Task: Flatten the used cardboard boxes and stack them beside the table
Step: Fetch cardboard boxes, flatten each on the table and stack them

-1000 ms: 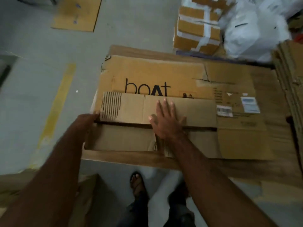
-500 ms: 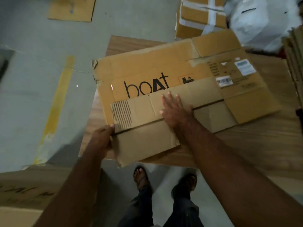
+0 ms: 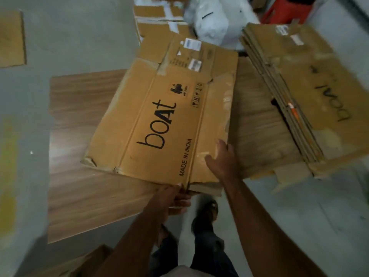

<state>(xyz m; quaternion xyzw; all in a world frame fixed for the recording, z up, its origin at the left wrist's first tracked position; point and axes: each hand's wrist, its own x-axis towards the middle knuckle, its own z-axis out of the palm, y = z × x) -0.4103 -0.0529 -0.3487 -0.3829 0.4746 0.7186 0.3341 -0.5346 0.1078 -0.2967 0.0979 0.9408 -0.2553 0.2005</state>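
Left hand [image 3: 175, 198] clamped on the near edge of the flattened cardboard box [image 3: 159, 124], thumb on top, fingers curled underneath. Right hand [image 3: 221, 158] laid on the same box at its near right corner, fingers spread and fairly straight, pressing rather than gripping. Both forearms bare, reaching in from the bottom of the view.

Box held flat and turned at an angle over the right part of the wooden table [image 3: 79, 176], near edge jutting past the table's front edge, far end reaching toward the table's back edge. Printed side up, with "boat" and "MADE IN INDIA" in black, white labels [image 3: 192, 45] stuck near the far end. Torn flaps and old tape along the right edge.

Stack of flattened boxes [image 3: 299, 92] piled just beside the held box, on the right end of the table and hanging over its right edge, top sheet also marked "boat". Whether the two touched, impossible to tell.

Beyond the table's back edge: taped cartons [image 3: 155, 19] on the floor, white plastic bags [image 3: 215, 19], something red [image 3: 287, 11] in the far right corner. Loose sheet of cardboard [image 3: 12, 37] lying on the grey floor off to the far left. Blurred yellow floor marking [image 3: 9, 156] along the left. Sandalled foot [image 3: 207, 210] and dark trousers below the table's front edge.
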